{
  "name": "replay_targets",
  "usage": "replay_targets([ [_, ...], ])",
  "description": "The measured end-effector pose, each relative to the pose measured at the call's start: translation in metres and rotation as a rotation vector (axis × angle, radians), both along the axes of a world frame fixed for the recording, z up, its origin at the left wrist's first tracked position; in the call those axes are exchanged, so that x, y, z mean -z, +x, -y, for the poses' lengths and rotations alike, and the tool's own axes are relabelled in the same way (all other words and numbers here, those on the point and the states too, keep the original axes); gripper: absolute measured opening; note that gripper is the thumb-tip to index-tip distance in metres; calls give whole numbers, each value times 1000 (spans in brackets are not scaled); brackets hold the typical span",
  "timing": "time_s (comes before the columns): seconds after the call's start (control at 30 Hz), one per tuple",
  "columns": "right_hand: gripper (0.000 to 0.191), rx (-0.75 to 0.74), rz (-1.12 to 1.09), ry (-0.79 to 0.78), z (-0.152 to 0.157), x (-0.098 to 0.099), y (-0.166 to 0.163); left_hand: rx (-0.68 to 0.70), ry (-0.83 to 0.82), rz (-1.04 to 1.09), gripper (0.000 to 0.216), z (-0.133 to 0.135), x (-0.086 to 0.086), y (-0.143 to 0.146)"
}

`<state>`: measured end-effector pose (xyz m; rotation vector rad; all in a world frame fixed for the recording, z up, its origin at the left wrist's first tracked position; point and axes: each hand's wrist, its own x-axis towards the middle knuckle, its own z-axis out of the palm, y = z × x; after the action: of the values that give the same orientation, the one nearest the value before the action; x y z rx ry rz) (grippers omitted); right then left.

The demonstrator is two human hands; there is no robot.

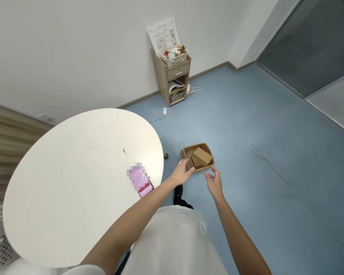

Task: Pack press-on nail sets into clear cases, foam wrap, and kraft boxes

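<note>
A shallow open cardboard box (187,152) is in front of me over the blue floor, right of the round table. Inside it lie smaller brown cardboard boxes (203,156), one leaning on another. My left hand (182,172) is at the box's near left corner, thumb and fingers apart. By the near right corner is my right hand (215,182), its fingers slightly curled and spread, with nothing between them. Whether either hand touches the box I cannot tell.
The white round table (83,183) fills the left side, with a phone (145,189) near its right edge, partly pixelated. A wooden cabinet (179,71) against the wall carries a white basket (176,59). A white power strip (164,111) with a cord lies on the floor.
</note>
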<state>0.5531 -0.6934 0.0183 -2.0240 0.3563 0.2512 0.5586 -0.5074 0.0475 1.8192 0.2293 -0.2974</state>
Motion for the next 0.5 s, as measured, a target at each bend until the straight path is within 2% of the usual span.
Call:
replay_targets([
  [0.1,54,-124,-26,78,-27,1,-9,-95,-100,-116,71,-33,-6,-38],
  [0.17,51,-236,-50,162,-49,-2,-15,-193,-93,-167,73,-60,-13,-67],
  [0.27,44,-417,-62,242,-87,-13,-27,-347,-61,-156,64,-102,-25,-115],
  [0.4,40,-655,-34,260,-153,-31,-52,-554,-2,-89,48,-157,-39,-189],
  [0.5,40,-834,-33,292,-216,-43,-84,-711,49,-63,46,-197,-40,-250],
])
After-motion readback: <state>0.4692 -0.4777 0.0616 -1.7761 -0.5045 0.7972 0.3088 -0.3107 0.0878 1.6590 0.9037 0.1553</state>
